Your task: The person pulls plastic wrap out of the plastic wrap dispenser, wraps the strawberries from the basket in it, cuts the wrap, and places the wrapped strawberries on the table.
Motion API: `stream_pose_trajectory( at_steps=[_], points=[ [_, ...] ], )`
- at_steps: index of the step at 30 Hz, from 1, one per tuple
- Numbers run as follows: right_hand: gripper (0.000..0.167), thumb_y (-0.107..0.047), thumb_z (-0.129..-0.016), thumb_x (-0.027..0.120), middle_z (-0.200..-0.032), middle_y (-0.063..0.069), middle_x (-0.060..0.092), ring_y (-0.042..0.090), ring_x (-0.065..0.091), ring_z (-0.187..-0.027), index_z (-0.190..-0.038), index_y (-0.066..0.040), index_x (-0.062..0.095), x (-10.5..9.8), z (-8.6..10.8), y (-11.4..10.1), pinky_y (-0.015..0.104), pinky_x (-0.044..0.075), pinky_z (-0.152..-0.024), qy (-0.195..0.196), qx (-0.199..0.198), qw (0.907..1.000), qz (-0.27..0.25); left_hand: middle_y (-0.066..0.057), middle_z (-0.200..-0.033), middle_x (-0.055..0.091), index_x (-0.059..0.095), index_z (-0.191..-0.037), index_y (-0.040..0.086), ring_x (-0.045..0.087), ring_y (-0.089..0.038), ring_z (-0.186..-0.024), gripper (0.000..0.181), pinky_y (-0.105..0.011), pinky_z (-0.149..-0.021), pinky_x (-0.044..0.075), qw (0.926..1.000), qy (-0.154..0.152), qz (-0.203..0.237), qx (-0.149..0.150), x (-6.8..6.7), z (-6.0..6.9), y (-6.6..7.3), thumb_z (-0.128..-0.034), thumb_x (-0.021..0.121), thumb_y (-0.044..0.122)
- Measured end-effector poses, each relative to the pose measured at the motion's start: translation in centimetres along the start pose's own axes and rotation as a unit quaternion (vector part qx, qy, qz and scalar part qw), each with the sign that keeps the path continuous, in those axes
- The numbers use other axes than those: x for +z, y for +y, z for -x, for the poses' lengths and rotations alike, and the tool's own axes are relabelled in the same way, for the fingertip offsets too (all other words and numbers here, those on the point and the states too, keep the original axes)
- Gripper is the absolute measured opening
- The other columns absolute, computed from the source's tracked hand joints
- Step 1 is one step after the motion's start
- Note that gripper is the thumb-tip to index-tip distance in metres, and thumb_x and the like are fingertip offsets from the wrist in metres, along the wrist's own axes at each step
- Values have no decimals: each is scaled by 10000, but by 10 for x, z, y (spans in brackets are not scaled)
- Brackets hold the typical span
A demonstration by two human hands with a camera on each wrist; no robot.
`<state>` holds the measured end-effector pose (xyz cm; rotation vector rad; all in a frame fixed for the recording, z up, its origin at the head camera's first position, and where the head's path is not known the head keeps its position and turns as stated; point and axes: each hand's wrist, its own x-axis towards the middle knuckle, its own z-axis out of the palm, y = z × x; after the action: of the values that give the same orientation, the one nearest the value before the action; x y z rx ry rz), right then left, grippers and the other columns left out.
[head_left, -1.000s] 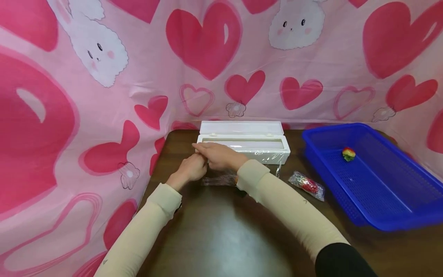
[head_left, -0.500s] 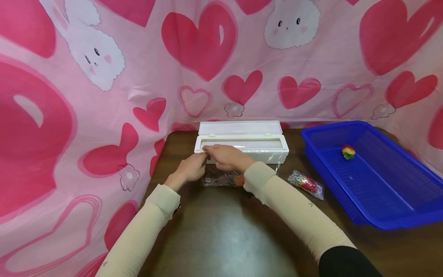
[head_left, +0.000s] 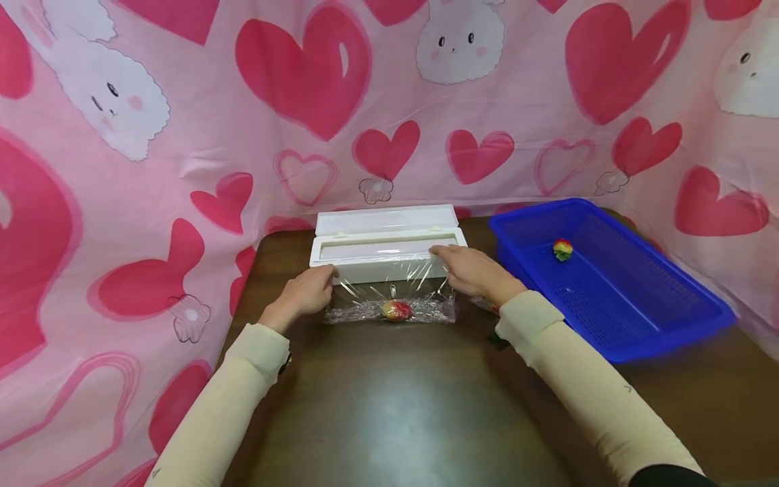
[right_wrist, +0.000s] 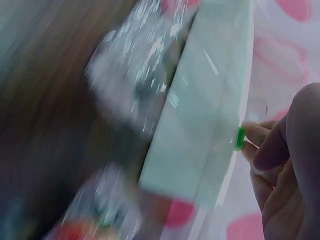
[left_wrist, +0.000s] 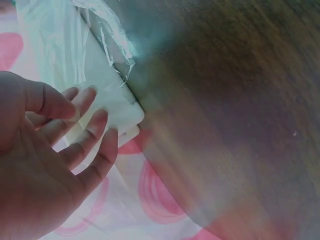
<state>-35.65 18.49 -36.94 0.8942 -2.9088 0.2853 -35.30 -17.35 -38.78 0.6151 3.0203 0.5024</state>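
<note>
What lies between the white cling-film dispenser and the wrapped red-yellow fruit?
Clear cling film spans from the dispenser to the fruit, with brown tabletop visible through it, as the head view shows.

Right-hand grip at a small green tab

The curled fingers touch the tab on the long rim of a smooth white oblong box, beside the worktop's edge. Next to the box, on the dark brown wooden worktop, lies crumpled clear plastic film with something red in it. A second clear-film bundle, blurred and partly red, lies past the box's end. Beyond the worktop's edge shows pink-and-white patterned cloth.
</note>
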Motion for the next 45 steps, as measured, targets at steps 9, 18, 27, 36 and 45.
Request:
stream_pose_trajectory(
  at_steps=[9, 18, 27, 36, 45],
  points=[
    [543, -23, -913, 470, -1340, 239, 626, 419, 607, -1216, -1455, -20, 498, -8, 24, 22, 574, 478, -994, 163, 570, 9982, 74, -93, -1038, 640, 603, -1237, 54, 616, -282, -971, 298, -557, -789, 505, 10000, -38, 44, 3, 3, -1, -5, -957, 510, 90],
    [566, -66, -901, 646, -1401, 235, 573, 410, 536, -1299, -1446, 13, 518, -6, 35, 5, 564, 432, -1062, 825, -154, 9963, 195, -56, -838, 607, 625, -1001, 45, 582, -225, -781, 124, -419, -698, 492, 9976, -313, 163, 595, -7, 18, 5, -878, 639, 54],
    [202, -220, -800, 817, -866, 39, 590, 266, 609, -822, -884, -106, 674, 40, 55, -33, 408, 483, -668, 244, -1192, 9838, 1316, -95, -1084, 619, 664, -1144, 39, 619, -284, -1001, 363, -489, -813, 544, 9860, -601, -760, 1354, 22, 41, 20, -807, 793, 77],
    [159, -67, -841, 737, -840, 58, 639, 265, 628, -803, -729, -166, 680, 64, 45, -29, 383, 517, -662, 572, -1213, 9561, 2605, -76, -870, 609, 660, -894, 57, 638, -321, -849, 92, -471, -733, 547, 9757, 184, -1369, 1700, 42, 29, 15, -848, 681, -20],
    [141, -11, -841, 715, -820, 48, 592, 234, 609, -763, -770, -126, 674, 61, 53, -26, 359, 493, -645, 666, -1585, 9522, 2525, -95, -933, 662, 702, -983, 31, 658, -313, -912, 55, -468, -817, 554, 9794, 86, -1194, 1629, 38, 41, 16, -941, 668, 24]
  ],
)
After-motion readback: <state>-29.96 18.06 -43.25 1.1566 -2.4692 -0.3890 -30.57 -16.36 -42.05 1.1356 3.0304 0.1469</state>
